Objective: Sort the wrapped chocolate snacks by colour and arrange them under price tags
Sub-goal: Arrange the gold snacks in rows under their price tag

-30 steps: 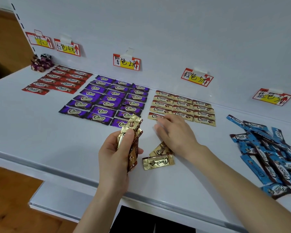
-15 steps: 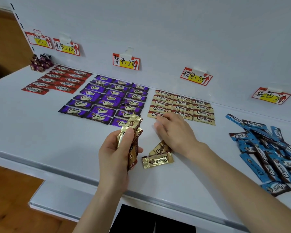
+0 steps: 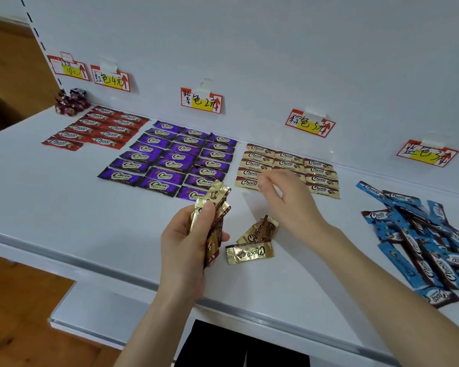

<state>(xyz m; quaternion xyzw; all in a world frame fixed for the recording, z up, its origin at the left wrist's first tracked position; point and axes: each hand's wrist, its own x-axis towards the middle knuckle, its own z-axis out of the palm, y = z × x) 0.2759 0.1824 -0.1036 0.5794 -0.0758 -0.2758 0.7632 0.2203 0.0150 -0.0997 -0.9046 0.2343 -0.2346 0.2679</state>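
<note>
Head: gold snacks [image 3: 216, 194] in left hand [image 3: 184, 247]

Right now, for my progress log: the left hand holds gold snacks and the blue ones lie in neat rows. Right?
No. The head view shows the blue snacks in a loose overlapping pile, not neat rows. The left hand does hold gold snacks.

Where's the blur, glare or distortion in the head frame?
Head view: motion blur on fingertips of the right hand; glare on the shiny gold foil-wrapped snacks gripped by the left hand; wide-angle bows the front edge of the white shelf; light soft and even, only a faint shadow beneath the right hand.
</note>
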